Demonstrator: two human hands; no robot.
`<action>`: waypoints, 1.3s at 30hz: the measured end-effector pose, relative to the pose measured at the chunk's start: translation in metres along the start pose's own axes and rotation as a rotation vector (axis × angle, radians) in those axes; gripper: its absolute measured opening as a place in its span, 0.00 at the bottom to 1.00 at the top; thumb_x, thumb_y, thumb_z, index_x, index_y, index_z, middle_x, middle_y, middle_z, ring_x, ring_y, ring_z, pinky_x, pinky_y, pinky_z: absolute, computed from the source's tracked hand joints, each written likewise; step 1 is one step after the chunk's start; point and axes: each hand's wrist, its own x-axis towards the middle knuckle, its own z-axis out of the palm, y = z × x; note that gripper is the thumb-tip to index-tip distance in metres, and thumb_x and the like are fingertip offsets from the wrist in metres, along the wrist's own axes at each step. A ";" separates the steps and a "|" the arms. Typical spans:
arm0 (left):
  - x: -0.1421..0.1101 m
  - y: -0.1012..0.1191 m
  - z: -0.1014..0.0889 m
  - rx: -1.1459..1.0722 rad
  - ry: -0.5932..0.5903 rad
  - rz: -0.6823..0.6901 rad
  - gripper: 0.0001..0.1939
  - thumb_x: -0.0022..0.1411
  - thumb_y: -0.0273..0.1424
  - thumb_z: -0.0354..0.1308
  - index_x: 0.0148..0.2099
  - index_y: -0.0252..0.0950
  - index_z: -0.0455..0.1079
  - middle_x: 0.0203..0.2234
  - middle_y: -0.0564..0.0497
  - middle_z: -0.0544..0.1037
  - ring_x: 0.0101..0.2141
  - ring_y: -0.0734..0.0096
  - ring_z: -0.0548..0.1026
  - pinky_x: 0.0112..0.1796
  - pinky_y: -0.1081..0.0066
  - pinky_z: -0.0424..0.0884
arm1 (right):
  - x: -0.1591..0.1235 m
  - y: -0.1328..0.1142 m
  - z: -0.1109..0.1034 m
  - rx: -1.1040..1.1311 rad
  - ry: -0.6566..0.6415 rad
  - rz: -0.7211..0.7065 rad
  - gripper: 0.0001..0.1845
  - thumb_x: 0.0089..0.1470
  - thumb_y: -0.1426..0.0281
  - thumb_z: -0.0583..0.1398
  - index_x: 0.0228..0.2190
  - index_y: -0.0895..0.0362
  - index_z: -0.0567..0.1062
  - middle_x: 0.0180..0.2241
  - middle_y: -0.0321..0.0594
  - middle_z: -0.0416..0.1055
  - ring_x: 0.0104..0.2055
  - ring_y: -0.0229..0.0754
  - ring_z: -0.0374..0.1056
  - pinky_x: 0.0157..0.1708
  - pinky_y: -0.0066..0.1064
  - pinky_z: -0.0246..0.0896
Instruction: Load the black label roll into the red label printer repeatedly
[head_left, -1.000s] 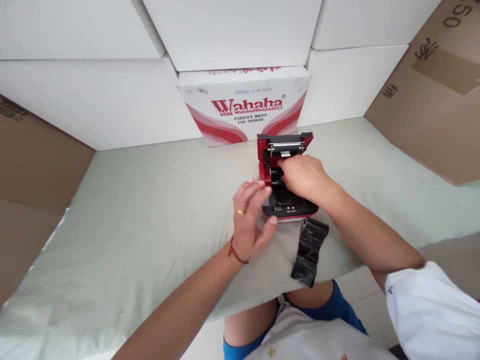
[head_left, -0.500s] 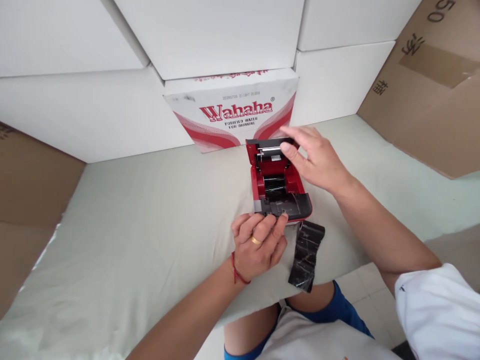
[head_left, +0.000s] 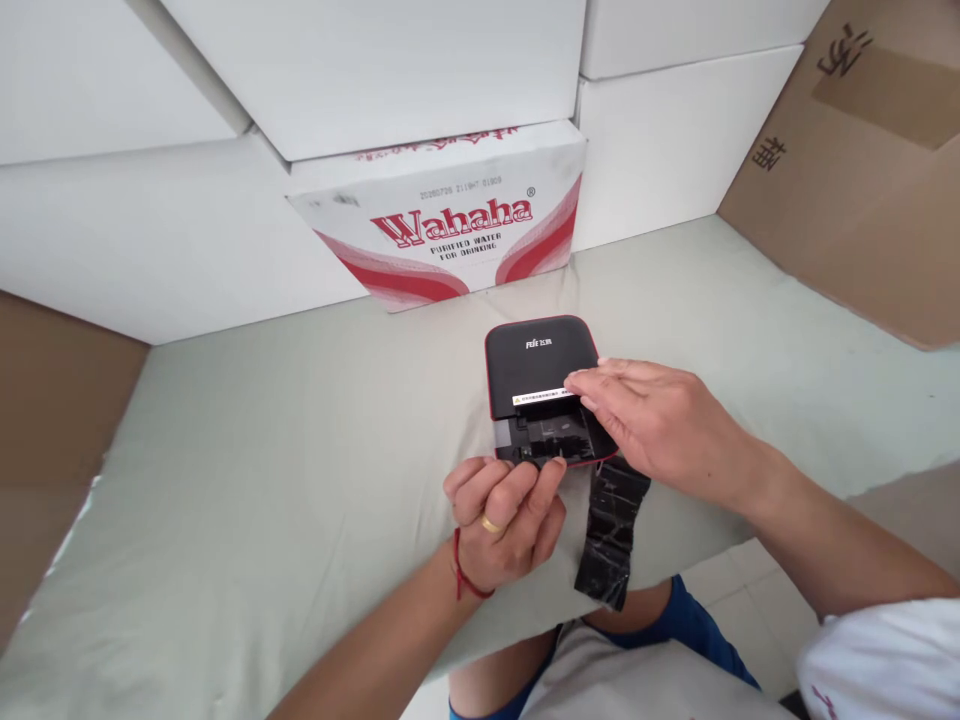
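Note:
A small black label printer (head_left: 534, 368) with a red rim rests on the cloth, its lid down over the rear part. Dark glossy film (head_left: 559, 436) lies across the front of the body. My left hand (head_left: 511, 518) is curled at the front edge, its fingertips pressing the film's end there. With fingers stretched out, my right hand (head_left: 664, 425) touches the lid's right front edge beside a white warning label (head_left: 541, 397). A loose strip of black marbled film (head_left: 611, 535) lies in front of the printer, to the right of my left hand.
The printer stands on a pale green cloth (head_left: 300, 480) over a surface whose near edge is by my legs. A Wahaha water carton (head_left: 450, 225) and stacked white boxes (head_left: 420, 70) form a wall behind. Brown cardboard boxes (head_left: 862, 200) border the sides.
The printer's lid was up and has swung down over the roll bay. My right hand came out of the bay, then moved forward over the lid. My left hand closed at the front edge.

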 end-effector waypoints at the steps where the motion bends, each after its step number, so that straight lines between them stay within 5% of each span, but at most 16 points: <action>1: 0.000 0.000 0.000 0.001 -0.003 -0.001 0.14 0.64 0.21 0.62 0.50 0.38 0.80 0.33 0.50 0.72 0.39 0.64 0.68 0.45 0.62 0.71 | 0.001 -0.003 -0.002 -0.039 -0.027 -0.001 0.15 0.71 0.77 0.55 0.50 0.60 0.81 0.45 0.47 0.86 0.49 0.46 0.83 0.61 0.39 0.75; 9: 0.001 0.000 -0.001 0.019 -0.020 -0.008 0.14 0.64 0.22 0.61 0.50 0.39 0.79 0.32 0.50 0.72 0.39 0.64 0.68 0.45 0.62 0.71 | 0.009 -0.013 -0.008 -0.200 -0.173 -0.008 0.15 0.69 0.79 0.55 0.43 0.62 0.83 0.40 0.48 0.86 0.40 0.47 0.83 0.46 0.37 0.79; 13: 0.003 -0.002 -0.003 -0.076 -0.055 -0.044 0.18 0.62 0.21 0.60 0.52 0.40 0.78 0.33 0.50 0.72 0.39 0.63 0.71 0.46 0.60 0.71 | 0.005 -0.007 -0.004 -0.117 -0.145 0.125 0.14 0.70 0.75 0.56 0.44 0.57 0.82 0.39 0.42 0.87 0.38 0.44 0.83 0.37 0.32 0.75; 16: 0.003 -0.008 -0.006 -0.266 -0.062 -0.120 0.22 0.61 0.20 0.60 0.56 0.40 0.75 0.36 0.49 0.74 0.41 0.62 0.72 0.47 0.58 0.70 | -0.002 -0.005 0.001 -0.004 -0.033 0.165 0.13 0.71 0.75 0.57 0.48 0.56 0.81 0.41 0.40 0.87 0.42 0.42 0.84 0.41 0.32 0.76; 21: 0.001 -0.032 -0.003 -0.617 0.136 -0.665 0.24 0.68 0.30 0.60 0.65 0.48 0.69 0.51 0.47 0.74 0.52 0.60 0.72 0.55 0.58 0.69 | -0.022 -0.013 0.016 0.194 0.145 0.011 0.11 0.69 0.74 0.62 0.51 0.59 0.79 0.50 0.46 0.85 0.57 0.48 0.80 0.66 0.47 0.70; 23: 0.002 -0.042 0.003 -0.790 0.098 -0.895 0.27 0.66 0.34 0.64 0.66 0.52 0.68 0.59 0.48 0.72 0.60 0.58 0.70 0.59 0.58 0.67 | -0.031 -0.018 0.021 0.232 0.148 -0.059 0.12 0.67 0.75 0.63 0.51 0.59 0.79 0.53 0.48 0.84 0.60 0.50 0.78 0.68 0.52 0.67; 26: 0.008 -0.052 0.014 -1.038 0.008 -1.057 0.36 0.57 0.36 0.70 0.67 0.56 0.67 0.67 0.52 0.68 0.70 0.54 0.63 0.67 0.55 0.61 | -0.042 -0.023 0.025 0.260 0.151 -0.083 0.14 0.67 0.77 0.62 0.52 0.62 0.79 0.56 0.52 0.82 0.63 0.51 0.75 0.67 0.52 0.69; 31: 0.010 -0.055 0.024 -1.262 -0.011 -1.103 0.45 0.54 0.36 0.73 0.70 0.61 0.62 0.73 0.55 0.62 0.78 0.53 0.50 0.76 0.50 0.46 | -0.053 -0.024 0.026 0.280 0.176 -0.105 0.16 0.65 0.79 0.62 0.53 0.64 0.79 0.54 0.53 0.83 0.63 0.51 0.75 0.67 0.50 0.71; 39: -0.001 -0.054 0.033 -1.351 -0.050 -1.106 0.49 0.55 0.45 0.76 0.73 0.61 0.55 0.78 0.54 0.53 0.79 0.51 0.44 0.77 0.47 0.43 | -0.042 -0.021 0.016 0.250 0.164 -0.138 0.12 0.64 0.78 0.64 0.49 0.61 0.80 0.49 0.49 0.85 0.53 0.48 0.81 0.61 0.45 0.75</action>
